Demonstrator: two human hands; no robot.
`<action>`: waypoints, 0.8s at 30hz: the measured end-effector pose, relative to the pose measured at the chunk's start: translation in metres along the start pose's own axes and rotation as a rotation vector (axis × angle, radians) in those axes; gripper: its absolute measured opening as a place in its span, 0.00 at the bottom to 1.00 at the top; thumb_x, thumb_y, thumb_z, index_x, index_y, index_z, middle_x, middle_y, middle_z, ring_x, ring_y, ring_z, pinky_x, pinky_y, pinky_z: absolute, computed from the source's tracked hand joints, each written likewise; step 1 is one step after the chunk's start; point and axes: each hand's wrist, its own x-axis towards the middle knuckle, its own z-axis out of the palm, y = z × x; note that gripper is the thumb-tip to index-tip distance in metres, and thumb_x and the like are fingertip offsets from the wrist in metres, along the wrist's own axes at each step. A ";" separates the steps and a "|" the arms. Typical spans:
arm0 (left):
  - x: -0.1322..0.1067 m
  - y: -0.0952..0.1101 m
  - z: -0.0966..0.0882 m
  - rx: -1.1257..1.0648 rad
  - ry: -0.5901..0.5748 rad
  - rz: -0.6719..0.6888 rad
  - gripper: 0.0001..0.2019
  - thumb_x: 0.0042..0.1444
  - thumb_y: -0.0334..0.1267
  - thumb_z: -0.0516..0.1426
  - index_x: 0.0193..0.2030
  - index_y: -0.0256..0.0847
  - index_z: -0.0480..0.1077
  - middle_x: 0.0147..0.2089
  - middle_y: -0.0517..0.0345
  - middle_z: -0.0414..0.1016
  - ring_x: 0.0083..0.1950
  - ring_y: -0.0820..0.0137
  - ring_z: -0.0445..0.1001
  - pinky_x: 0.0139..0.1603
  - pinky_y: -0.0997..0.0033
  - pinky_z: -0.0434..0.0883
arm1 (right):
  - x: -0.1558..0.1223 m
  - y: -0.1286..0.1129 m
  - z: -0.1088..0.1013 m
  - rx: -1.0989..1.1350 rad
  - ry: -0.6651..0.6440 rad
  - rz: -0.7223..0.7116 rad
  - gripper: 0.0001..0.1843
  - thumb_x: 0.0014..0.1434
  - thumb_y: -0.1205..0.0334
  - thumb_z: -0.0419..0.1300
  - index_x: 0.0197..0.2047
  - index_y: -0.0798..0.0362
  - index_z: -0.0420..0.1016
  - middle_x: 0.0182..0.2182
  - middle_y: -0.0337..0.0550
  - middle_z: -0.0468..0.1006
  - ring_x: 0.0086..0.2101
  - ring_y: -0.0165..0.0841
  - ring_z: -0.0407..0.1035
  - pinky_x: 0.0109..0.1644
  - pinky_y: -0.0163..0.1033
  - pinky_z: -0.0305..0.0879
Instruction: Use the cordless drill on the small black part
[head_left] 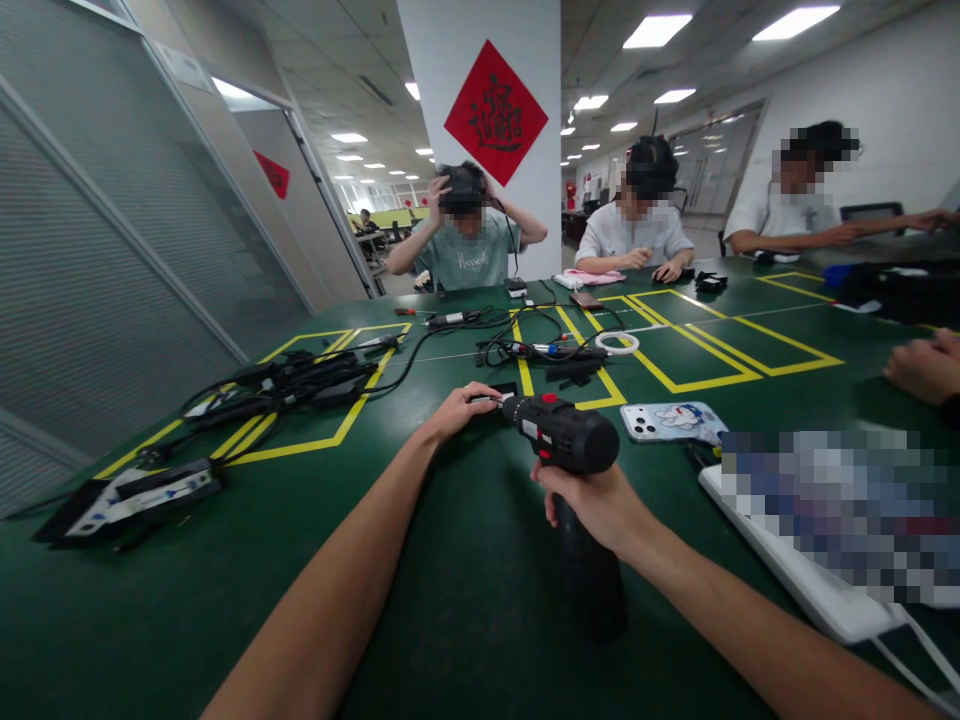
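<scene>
Table: broad dark-green tabletop (465, 610) marked with yellow tape, under everything.
Drill: black plastic pistol-shaped power drill with red accents (574, 435), near middle of the table, left of the phone, nose toward left and far. Whether its base touches the tabletop, cannot tell.
Drill handling: probably heavy and rigid, weight likely in motor and base; smooth shell may slip. Best hold: the upright grip, high under the body, clear of the chuck.
Right hand: bare hand (596, 500) wrapped round the grip, thumb side high.
Left hand: bare hand (463, 410), fingers gathered just by the drill's nose; actual hold unclear.
Phone: pale, picture-cased phone (671, 422), just right of the drill.
Flat piece: small black flat piece (508, 388) beyond the nose; looks light, stiff; edges the likely hold.
</scene>
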 end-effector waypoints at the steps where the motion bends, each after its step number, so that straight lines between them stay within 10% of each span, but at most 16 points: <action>1: 0.000 0.000 0.000 -0.004 -0.001 0.005 0.17 0.47 0.46 0.56 0.43 0.43 0.73 0.49 0.55 0.70 0.53 0.61 0.66 0.58 0.60 0.61 | 0.000 0.000 0.000 0.009 -0.002 0.007 0.07 0.50 0.63 0.55 0.32 0.56 0.69 0.16 0.37 0.69 0.18 0.28 0.65 0.25 0.33 0.62; 24: 0.001 -0.003 -0.001 -0.009 -0.012 0.029 0.17 0.49 0.48 0.57 0.42 0.44 0.73 0.50 0.55 0.69 0.54 0.61 0.66 0.59 0.61 0.59 | -0.018 -0.017 -0.008 0.163 0.010 0.240 0.09 0.45 0.63 0.57 0.32 0.56 0.70 0.14 0.38 0.70 0.17 0.29 0.63 0.23 0.34 0.59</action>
